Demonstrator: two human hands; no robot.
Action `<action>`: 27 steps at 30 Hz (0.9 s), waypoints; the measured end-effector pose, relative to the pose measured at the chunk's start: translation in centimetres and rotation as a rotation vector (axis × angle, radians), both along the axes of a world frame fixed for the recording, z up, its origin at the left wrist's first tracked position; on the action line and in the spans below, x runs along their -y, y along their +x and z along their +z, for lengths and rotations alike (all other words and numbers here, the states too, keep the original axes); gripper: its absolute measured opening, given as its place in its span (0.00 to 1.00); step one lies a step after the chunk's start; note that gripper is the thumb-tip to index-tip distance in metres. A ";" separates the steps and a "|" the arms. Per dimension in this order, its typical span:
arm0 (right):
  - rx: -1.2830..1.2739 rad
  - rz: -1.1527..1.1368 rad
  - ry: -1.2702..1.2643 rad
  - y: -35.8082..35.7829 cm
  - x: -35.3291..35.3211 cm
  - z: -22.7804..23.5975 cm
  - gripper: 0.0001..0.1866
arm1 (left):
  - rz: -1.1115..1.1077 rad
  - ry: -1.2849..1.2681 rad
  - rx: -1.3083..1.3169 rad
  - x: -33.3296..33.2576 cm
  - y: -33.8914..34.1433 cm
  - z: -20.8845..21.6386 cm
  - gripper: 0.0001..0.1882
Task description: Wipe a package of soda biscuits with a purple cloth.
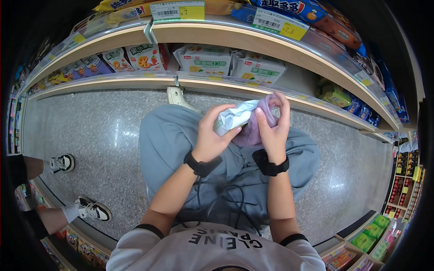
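Speckled grey shop floor (104, 135) beneath snack shelves (217, 83). At centre, the left hand (209, 137) clasps a crumpled white packet (235, 116); the right hand (271, 128), at 3 o'clock of it, pinches a purple bag (266, 108). Thin film may tear, or the packet may slip floorward.

Ahead: the lower shelf (135, 82) stands packed with boxes (235, 65) and snack packs (117, 59), its clear lip rail barring the front edge.
Above: the top shelf (253, 38) overhangs, also full.
Below hands: bent knees (181, 135) fill the space under the left hand (209, 142) and right hand (272, 128).
Left: open floor (99, 135) until another person's shoes (92, 208).
Right: open floor up to low side racks (370, 230).
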State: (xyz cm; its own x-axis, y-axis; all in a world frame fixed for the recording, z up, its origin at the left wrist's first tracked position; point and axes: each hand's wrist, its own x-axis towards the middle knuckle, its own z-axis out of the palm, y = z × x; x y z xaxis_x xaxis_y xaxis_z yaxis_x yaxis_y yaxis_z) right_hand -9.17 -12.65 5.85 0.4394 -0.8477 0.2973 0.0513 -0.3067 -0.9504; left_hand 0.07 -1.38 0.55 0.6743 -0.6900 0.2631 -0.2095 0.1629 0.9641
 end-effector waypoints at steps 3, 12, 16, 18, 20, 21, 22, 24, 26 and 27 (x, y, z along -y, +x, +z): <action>-0.024 0.338 0.103 -0.8 1.8 -1.8 0.10 | -0.116 0.001 0.024 -0.5 0.4 0.5 0.27; 0.102 0.332 0.405 -1.8 2.4 -3.2 0.09 | -0.149 -0.042 -0.102 -0.7 0.5 0.8 0.27; 0.130 0.327 0.415 -1.9 2.4 -3.5 0.08 | -0.173 -0.003 -0.098 -0.5 0.4 1.1 0.27; 0.089 0.319 0.351 -1.8 2.3 -3.5 0.08 | -0.155 0.013 -0.079 -0.5 0.3 1.4 0.27; 0.078 0.325 0.359 -1.7 2.3 -3.6 0.07 | -0.151 0.023 -0.071 -0.4 0.3 1.3 0.28; 0.067 0.329 0.365 -1.7 2.3 -3.6 0.07 | -0.149 0.031 -0.062 -0.5 0.4 1.3 0.28; 0.067 0.331 0.366 -1.6 2.2 -3.7 0.07 | -0.147 0.031 -0.062 -0.6 0.4 1.4 0.28; 0.057 0.353 0.395 -1.5 2.1 -3.8 0.07 | -0.092 0.057 0.032 -1.1 0.5 1.9 0.27; 0.039 0.339 0.374 -1.5 2.5 -4.3 0.06 | -0.104 -0.118 0.047 -1.3 0.9 4.7 0.26; 0.029 0.340 0.364 -1.4 2.3 -4.5 0.06 | -0.101 -0.280 0.072 -1.9 1.0 7.1 0.26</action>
